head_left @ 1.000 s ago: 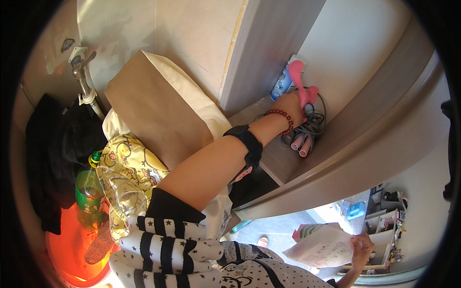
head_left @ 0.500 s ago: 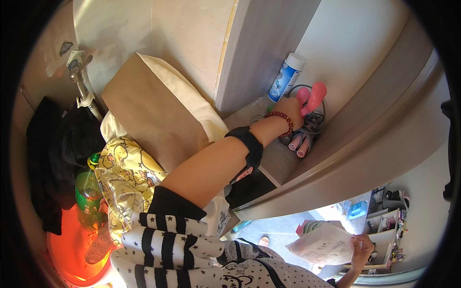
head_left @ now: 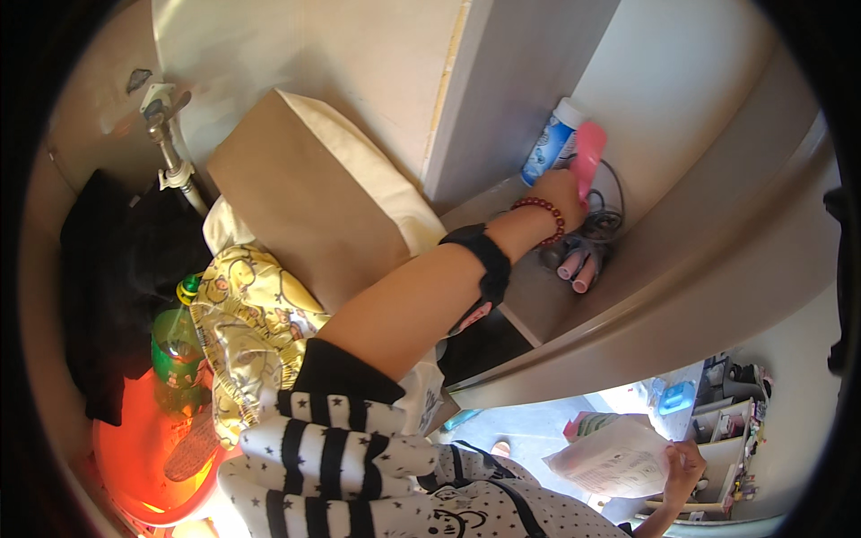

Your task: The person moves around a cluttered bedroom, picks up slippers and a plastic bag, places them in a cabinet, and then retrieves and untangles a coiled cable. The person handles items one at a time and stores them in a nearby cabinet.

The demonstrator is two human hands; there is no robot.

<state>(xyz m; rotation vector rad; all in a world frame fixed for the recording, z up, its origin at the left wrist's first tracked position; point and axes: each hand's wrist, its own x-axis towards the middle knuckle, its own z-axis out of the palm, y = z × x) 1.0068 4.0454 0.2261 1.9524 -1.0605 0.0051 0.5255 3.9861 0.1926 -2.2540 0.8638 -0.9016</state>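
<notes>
My left hand (head_left: 563, 190), with a bead bracelet and a black strap on its forearm, reaches into a wooden cabinet compartment. Its fingers are closed around a pink thing with a flat rounded end (head_left: 587, 151); its exact kind is unclear. Behind the hand stands a blue bottle with a white cap (head_left: 547, 143). Just below, a coiled grey cord (head_left: 592, 229) lies beside two pale pink tubular handles (head_left: 578, 269). At the lower right, my right hand (head_left: 685, 466) pinches the edge of a white printed plastic bag (head_left: 610, 459). Something pink and green shows behind that bag.
A brown and cream fabric bag (head_left: 309, 193) and yellow patterned cloth (head_left: 247, 296) lie left of my arm. A green bottle (head_left: 177, 345) stands by an orange basin (head_left: 134, 457). Black clothing (head_left: 117, 278) hangs beside a metal pipe (head_left: 175, 157). A curved cabinet edge (head_left: 628, 341) runs below the compartment.
The pink thing at my left hand has shifted and turned more upright; the second pink rounded part no longer shows. The view has moved slightly. My right hand still holds the plastic bag.
</notes>
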